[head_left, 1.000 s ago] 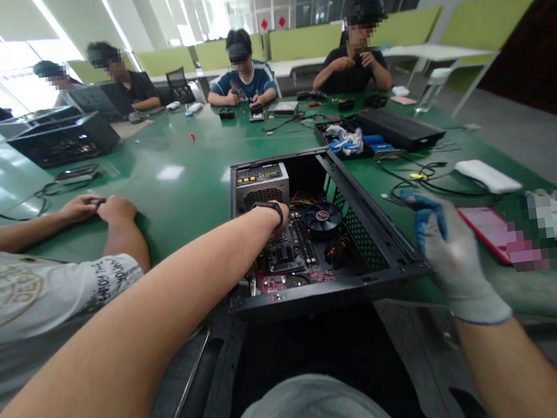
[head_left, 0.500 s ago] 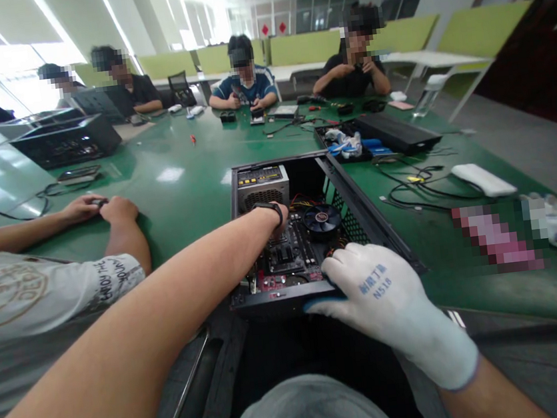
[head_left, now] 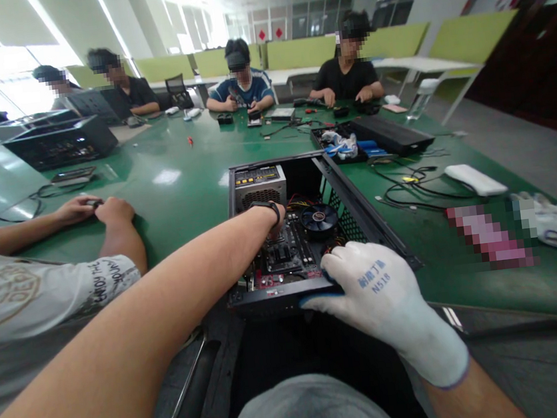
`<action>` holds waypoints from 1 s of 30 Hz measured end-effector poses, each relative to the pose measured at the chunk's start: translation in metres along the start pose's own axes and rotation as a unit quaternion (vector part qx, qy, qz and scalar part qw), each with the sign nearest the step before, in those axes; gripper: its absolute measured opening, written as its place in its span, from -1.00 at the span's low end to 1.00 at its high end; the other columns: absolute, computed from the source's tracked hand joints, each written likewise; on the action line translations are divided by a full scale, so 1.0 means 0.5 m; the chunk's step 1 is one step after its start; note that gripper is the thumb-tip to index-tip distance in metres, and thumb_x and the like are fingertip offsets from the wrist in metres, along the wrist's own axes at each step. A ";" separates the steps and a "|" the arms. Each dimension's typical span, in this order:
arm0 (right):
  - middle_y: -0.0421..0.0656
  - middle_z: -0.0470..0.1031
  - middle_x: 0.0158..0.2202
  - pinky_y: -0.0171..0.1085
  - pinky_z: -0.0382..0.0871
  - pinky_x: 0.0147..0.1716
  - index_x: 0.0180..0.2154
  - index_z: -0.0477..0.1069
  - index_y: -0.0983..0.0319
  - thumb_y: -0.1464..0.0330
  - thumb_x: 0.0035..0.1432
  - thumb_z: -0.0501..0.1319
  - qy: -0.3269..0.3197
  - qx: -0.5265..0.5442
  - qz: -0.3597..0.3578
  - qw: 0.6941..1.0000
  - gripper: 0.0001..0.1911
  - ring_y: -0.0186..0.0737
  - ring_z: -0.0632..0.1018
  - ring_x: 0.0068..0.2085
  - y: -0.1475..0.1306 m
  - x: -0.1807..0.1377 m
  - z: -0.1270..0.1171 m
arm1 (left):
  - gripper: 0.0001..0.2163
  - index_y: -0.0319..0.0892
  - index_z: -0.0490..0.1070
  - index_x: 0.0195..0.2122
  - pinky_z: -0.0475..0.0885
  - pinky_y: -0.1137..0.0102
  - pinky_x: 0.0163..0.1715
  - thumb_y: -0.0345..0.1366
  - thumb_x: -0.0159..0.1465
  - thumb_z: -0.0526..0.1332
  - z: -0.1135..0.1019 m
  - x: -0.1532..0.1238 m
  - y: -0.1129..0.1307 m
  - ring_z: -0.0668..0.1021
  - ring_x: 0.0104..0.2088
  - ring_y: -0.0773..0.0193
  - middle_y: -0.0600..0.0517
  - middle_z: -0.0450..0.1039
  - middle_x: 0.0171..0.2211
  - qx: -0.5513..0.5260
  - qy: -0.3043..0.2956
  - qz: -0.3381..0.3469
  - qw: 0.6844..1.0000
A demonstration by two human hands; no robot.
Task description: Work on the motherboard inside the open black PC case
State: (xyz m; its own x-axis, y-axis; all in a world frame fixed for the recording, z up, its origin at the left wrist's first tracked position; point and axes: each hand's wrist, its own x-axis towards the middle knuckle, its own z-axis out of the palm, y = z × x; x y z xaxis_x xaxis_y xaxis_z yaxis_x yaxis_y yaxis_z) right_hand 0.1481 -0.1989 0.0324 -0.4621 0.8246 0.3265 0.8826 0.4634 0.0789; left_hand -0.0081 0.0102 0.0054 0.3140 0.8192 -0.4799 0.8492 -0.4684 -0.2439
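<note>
An open black computer case (head_left: pixel 358 200) lies at the near edge of the green table (head_left: pixel 181 193), with a motherboard (head_left: pixel 289 258), a round cooler fan (head_left: pixel 318 218) and a power supply (head_left: pixel 259 188) inside. My bare left hand (head_left: pixel 276 226), a black band at its wrist, reaches down into the case beside the fan; its fingers are hidden. My right hand (head_left: pixel 368 286), in a white glove with blue fingertips, is wrapped over the case's near front edge.
A person in a white T-shirt sits at my left with both hands (head_left: pixel 95 210) on the table. Cables (head_left: pixel 406 184), a white box (head_left: pixel 474 180) and another open case (head_left: pixel 371 138) lie to the right. Several people work at the far side.
My gloved right hand came in from the right side of the table and settled on the case's front edge. The left hand has stayed inside the case.
</note>
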 end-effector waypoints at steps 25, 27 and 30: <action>-0.13 0.45 -0.40 -0.20 -0.08 -0.38 -0.38 0.40 0.17 -0.28 0.13 -0.02 0.008 -0.025 0.009 1.000 -0.34 -0.17 0.39 -0.36 -0.010 -0.001 -0.002 | -0.56 -0.21 0.67 -0.28 0.51 0.26 -0.09 -0.27 -0.27 0.53 0.000 -0.003 -0.005 0.63 -0.21 -0.03 -0.10 0.65 -0.32 0.018 -0.018 -0.010 1.000; -0.12 0.45 -0.40 -0.19 -0.08 -0.38 -0.38 0.40 0.17 -0.28 0.13 -0.02 0.012 -0.027 0.008 1.000 -0.34 -0.17 0.39 -0.37 -0.009 -0.002 -0.003 | -0.56 -0.21 0.67 -0.27 0.52 0.27 -0.09 -0.26 -0.25 0.53 -0.003 -0.007 -0.004 0.63 -0.22 0.00 -0.09 0.65 -0.31 0.027 -0.017 -0.008 0.999; -0.12 0.45 -0.40 -0.19 -0.08 -0.38 -0.38 0.39 0.17 -0.29 0.12 -0.03 0.012 -0.030 0.008 0.999 -0.33 -0.16 0.39 -0.37 -0.009 -0.003 -0.003 | -0.55 -0.22 0.66 -0.24 0.51 0.30 -0.09 -0.27 -0.24 0.52 -0.006 -0.014 -0.001 0.63 -0.21 0.01 -0.10 0.65 -0.29 0.040 -0.020 -0.003 0.999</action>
State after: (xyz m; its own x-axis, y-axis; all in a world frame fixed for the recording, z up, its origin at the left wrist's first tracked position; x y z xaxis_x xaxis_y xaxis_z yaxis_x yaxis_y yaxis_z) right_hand 0.1448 -0.2028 0.0331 -0.4466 0.8229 0.3512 0.8936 0.4300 0.1289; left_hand -0.0095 0.0057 0.0114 0.2914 0.8087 -0.5110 0.8132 -0.4908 -0.3129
